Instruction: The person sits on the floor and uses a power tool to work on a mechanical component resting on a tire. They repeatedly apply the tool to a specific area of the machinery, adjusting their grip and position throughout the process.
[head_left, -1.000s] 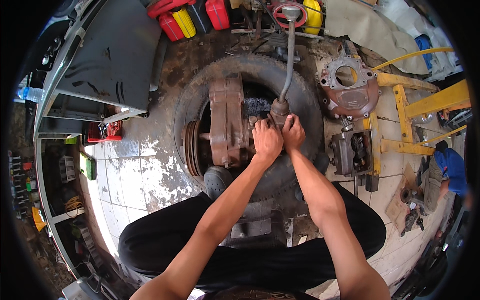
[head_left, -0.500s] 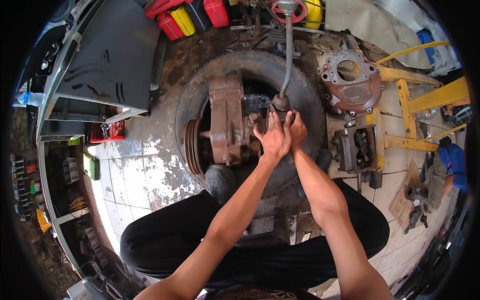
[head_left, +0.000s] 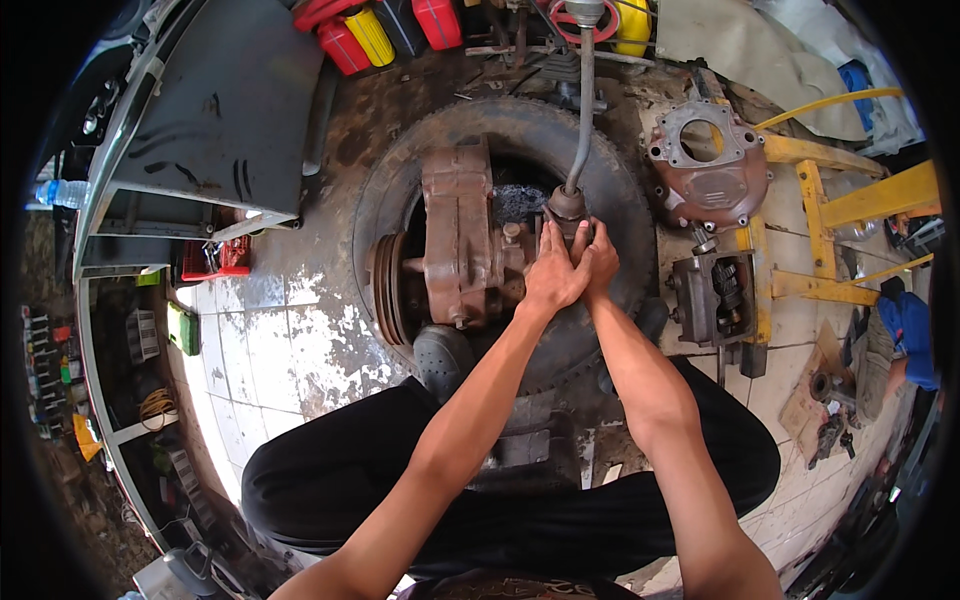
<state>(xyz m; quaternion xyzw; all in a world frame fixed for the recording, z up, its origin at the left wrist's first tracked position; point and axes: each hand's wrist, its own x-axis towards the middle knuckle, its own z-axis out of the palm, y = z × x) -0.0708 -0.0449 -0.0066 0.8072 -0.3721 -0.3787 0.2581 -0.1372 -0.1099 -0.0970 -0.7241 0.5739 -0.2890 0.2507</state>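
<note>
A brown metal machine [head_left: 458, 240] sits inside a big black tire [head_left: 480, 120] in the middle of the frame. It has a round wheel with grooves [head_left: 386, 290] on its left side. The left hand [head_left: 556, 275] and the right hand [head_left: 600, 262] press close together at the right part of the machine, just under the foot of a long bent metal stick [head_left: 587, 110]. The left fingers are held out long and near each other. The right fingers are partly hidden, and I cannot tell if either hand grips anything.

The floor [head_left: 240, 370] has pale tiles, with dark dirt higher up and bright light at the left. A gray cabinet [head_left: 230, 90] fills the upper left, with a red tray [head_left: 215, 260] and a green box [head_left: 183, 328] below. Red cans [head_left: 437, 22] and a yellow can [head_left: 370, 38] stand at the top. On the right is a yellow metal frame [head_left: 870, 205]. Near it are a brown cover with a big hole [head_left: 712, 190] and a dark box with gears [head_left: 715, 298]. Farther right there is blue cloth [head_left: 912, 335], and small metal parts [head_left: 830, 430] lie on cardboard [head_left: 800, 410].
</note>
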